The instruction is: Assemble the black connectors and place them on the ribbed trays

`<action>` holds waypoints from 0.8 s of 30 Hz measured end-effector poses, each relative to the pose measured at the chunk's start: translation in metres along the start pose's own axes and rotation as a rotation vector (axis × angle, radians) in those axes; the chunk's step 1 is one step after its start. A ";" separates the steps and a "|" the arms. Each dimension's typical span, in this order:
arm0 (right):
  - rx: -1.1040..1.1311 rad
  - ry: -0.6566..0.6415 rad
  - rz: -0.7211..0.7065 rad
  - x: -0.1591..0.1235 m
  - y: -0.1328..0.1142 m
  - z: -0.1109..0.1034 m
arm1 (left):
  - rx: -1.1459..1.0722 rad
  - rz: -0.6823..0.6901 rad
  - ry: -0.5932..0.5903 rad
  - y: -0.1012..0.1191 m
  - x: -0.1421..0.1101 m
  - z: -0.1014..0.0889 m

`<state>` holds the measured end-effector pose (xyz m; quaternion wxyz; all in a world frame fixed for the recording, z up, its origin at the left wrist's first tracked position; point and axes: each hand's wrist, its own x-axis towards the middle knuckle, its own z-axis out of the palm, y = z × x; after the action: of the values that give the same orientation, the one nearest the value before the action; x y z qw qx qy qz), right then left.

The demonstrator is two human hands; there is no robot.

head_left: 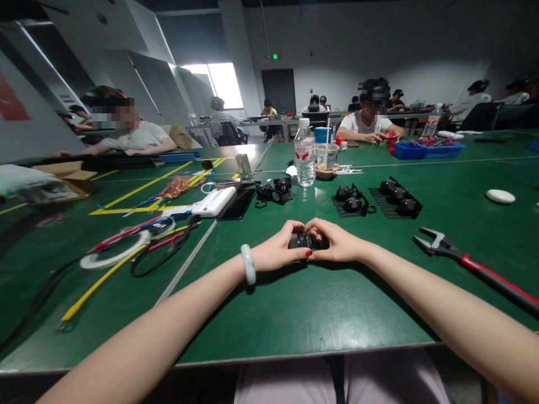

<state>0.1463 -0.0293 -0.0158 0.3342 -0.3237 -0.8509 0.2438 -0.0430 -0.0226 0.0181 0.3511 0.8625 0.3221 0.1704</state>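
Observation:
Both my hands meet at the middle of the green table (295, 303), curled round one small black round part (300, 240). My left hand (278, 250) wraps its left side, thumb underneath; a pale bangle (248, 264) sits on that wrist. My right hand (337, 244) closes on the part's right side, fingertips touching the left hand's. Most of the part is hidden by the fingers. Beyond the hands lie two black trays (396, 199) holding similar black parts (352, 203).
A red-handled wrench (471, 264) lies to the right, a white oval object (500, 196) further out. Cables and a tape ring (126, 247) spread on the left. A water bottle (305, 154), a cup and a white device (214, 202) stand behind. Other people sit at the far tables.

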 end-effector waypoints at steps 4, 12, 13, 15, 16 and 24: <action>-0.028 0.015 -0.011 0.001 -0.002 -0.001 | 0.002 -0.007 0.006 0.001 -0.001 -0.001; -0.039 0.004 0.004 0.001 -0.002 -0.001 | -0.017 -0.007 0.004 0.002 -0.001 0.000; -0.039 -0.003 0.010 0.001 -0.002 -0.001 | -0.018 -0.008 0.007 0.002 -0.001 0.000; -0.035 -0.016 0.020 0.002 -0.003 -0.002 | -0.015 -0.003 0.007 0.002 0.000 -0.001; -0.031 -0.021 0.024 0.002 -0.003 -0.002 | -0.014 0.000 0.006 0.002 0.000 -0.001; -0.021 -0.018 0.024 0.002 -0.003 -0.002 | -0.016 0.010 -0.007 0.003 0.000 -0.001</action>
<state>0.1454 -0.0293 -0.0113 0.3199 -0.3352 -0.8525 0.2417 -0.0426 -0.0239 0.0212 0.3584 0.8618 0.3153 0.1718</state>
